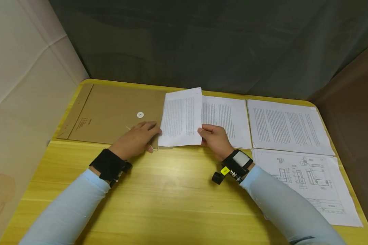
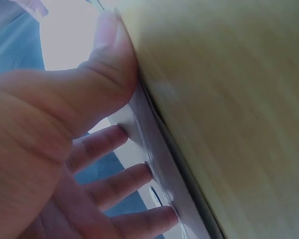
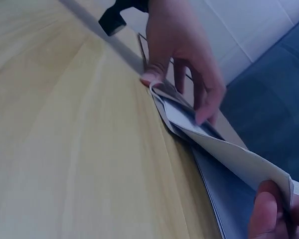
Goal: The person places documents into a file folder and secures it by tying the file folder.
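A brown envelope (image 1: 110, 114) with a white string button (image 1: 140, 115) lies flat at the table's far left. My left hand (image 1: 151, 136) sits on its near right corner, holding the envelope's open edge (image 3: 162, 94) between thumb (image 2: 109, 45) and fingers (image 3: 204, 112). My right hand (image 1: 202, 134) pinches the near right corner of a printed sheet (image 1: 181, 117), whose left part overlaps the envelope's mouth. In the right wrist view this sheet (image 3: 234, 157) bows up from the envelope toward my right thumb (image 3: 266, 211).
More printed pages (image 1: 228, 119) (image 1: 289, 126) lie along the back of the yellow wooden table (image 1: 171, 190). A sheet with technical drawings (image 1: 306, 183) is at the near right. A dark curtain and pale walls close in the table.
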